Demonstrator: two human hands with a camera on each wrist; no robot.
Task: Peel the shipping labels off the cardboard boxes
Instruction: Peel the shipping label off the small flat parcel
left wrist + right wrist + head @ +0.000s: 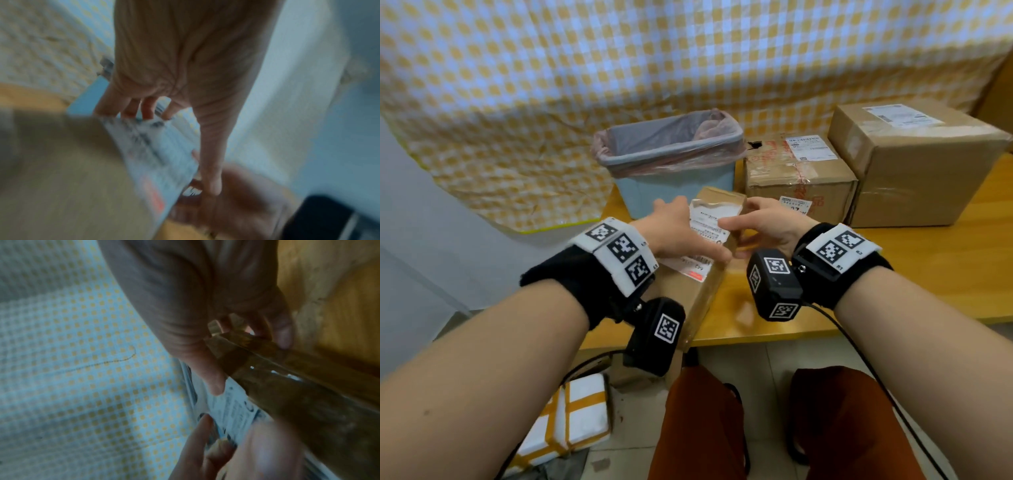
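I am watching both hands working on a long box [702,274] that is lying on the surface [893,274], one end overhanging the near edge. The left hand [681,233] is lying across the box top, its fingers [131,107] reaching over the far end of the white label [705,236] and its thumb stretching along the label's right edge; the label is directly under this palm. In the left wrist view the fingers are curling down onto the label's far edge, though blur is hiding whether they are lifting it. The right hand [767,222] is gripping the box from its right side: the right wrist view is showing the thumb [207,373] pressing on the label [232,408] while the other fingers [283,331] are wrapping round the far corner of the box [287,382]. The two thumbs are nearly meeting over the label. A glossy strip of tape is crossing the label's far end.

Beyond the left hand a bin [671,161] with a pink liner is standing on the surface. Beyond the right hand a medium box [798,185] is sitting, carrying one label [806,147] on top and a small one [794,205] on its near face. To its right a large box [914,171] is touching it, with a label [900,116] on top. A checked cloth [619,68] is hanging behind everything. Below the left forearm a white foam box [575,418] bound with tan tape is lying on the floor.
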